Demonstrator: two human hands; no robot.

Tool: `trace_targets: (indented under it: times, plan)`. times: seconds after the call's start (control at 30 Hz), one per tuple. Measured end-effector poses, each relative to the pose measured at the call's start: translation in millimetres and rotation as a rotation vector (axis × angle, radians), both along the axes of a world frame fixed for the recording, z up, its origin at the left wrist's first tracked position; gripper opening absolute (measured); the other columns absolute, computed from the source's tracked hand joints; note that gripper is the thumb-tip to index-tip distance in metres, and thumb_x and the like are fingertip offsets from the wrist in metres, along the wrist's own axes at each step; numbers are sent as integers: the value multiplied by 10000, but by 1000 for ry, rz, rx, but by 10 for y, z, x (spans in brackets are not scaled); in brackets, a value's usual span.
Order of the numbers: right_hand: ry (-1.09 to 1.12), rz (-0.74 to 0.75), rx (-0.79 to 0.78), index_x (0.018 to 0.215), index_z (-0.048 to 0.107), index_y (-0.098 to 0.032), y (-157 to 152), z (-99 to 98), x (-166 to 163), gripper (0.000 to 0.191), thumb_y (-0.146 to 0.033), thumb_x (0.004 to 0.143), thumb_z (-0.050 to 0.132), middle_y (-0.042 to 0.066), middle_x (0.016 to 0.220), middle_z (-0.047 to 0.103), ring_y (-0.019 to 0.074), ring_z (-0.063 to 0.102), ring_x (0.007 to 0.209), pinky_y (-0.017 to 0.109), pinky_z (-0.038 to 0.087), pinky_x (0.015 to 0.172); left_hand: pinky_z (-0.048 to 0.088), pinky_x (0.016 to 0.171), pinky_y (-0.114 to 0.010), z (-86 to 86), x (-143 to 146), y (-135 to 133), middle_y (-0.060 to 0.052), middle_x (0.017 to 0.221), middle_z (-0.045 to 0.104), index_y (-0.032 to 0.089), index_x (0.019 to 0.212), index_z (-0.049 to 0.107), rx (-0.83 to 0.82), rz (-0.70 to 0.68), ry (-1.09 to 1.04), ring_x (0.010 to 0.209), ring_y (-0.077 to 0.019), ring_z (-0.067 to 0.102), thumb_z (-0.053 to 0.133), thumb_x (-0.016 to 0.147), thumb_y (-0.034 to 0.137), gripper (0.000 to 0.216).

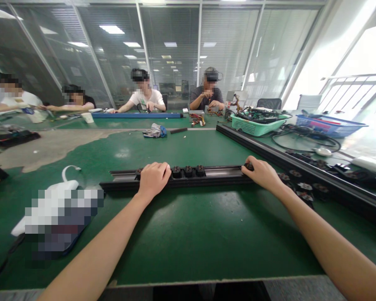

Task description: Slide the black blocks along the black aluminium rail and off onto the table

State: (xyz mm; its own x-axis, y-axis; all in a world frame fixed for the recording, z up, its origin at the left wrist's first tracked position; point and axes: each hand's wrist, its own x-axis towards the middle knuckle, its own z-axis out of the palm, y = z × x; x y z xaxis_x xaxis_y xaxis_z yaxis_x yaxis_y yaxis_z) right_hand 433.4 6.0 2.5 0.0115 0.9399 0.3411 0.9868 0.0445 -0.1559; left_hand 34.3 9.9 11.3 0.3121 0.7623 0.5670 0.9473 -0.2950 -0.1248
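The left hand (153, 177) is curled shut over the black rail (219, 173), which lies crosswise on the green surface (188, 234) just beyond both forearms. The right hand (261, 172) is bent over the rail's right end, its fingertips on a module there. By the look of it, both hands are pressing on the rail's line of socket modules (188, 170). Three show plainly between the hands, a fourth peeks out at the left hand's left side, and a fifth sits under the right fingertips. At least four loose modules (303, 186) lie to the right, beside a second, longer rail (300, 163) running away diagonally. A white device (68, 186) sits near left. Farther off are one green basket (253, 125) and one blue basket (328, 125). Four people (145, 98) sit along the far side.
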Motion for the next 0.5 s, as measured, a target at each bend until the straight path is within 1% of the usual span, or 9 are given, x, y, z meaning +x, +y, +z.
trace_targets:
  times: [0.23, 0.5]
  plan:
    - [54, -49, -7, 936, 582, -232, 0, -1, 34, 231, -445, 869, 522, 59, 810, 669, 242, 627, 771, 292, 370, 650, 403, 716, -349, 2, 1, 1, -92, 812, 712, 195, 843, 667, -9, 1, 0, 795, -233, 636, 331, 1011, 319, 395]
    - [108, -98, -25, 913, 584, -216, -8, 16, 43, 234, -440, 847, 573, 80, 878, 695, 253, 654, 863, 299, 408, 705, 398, 714, -350, -15, -13, 12, -92, 820, 714, 195, 849, 669, -5, 4, 7, 793, -233, 638, 331, 1013, 322, 397]
